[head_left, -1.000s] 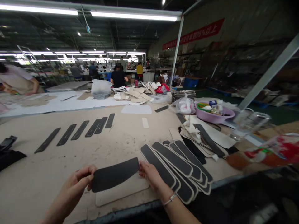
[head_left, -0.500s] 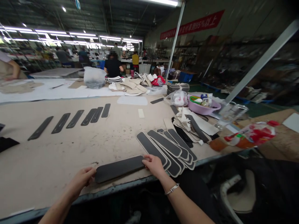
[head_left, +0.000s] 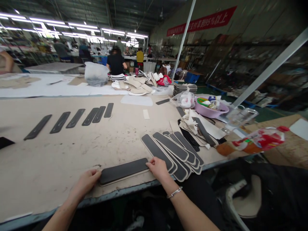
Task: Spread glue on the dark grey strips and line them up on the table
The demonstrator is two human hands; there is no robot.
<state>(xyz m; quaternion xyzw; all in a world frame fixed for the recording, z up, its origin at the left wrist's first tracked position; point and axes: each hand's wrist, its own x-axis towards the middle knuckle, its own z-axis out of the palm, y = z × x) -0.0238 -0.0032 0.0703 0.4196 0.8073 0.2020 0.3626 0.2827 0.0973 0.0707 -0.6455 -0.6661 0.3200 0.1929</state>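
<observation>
From where I stand, six narrow dark grey pieces with rounded ends lie slanted in a loose row on the far left, perhaps spaced so each can be picked up singly. Nearer, the bare left hand has its fingers curled in at the left end of a long, dark grey, round-cornered strip; whether they actually pinch it, I cannot tell. The strip lies near the front of the table, over a pale beige backing that shows along its lower side. The right hand pinches its other end between thumb and fingers, so the two hands seem to steady it lengthwise. Just beside that hand, pale-rimmed dark grey strips fan out in an overlapping pile, within easy reach. Farther right sit a lilac plastic basin and a red-capped bottle of amber liquid on its side.

The tan table covering gives room leftward and away; the blue-grey front edge is near, and the pile limits movement to the right
</observation>
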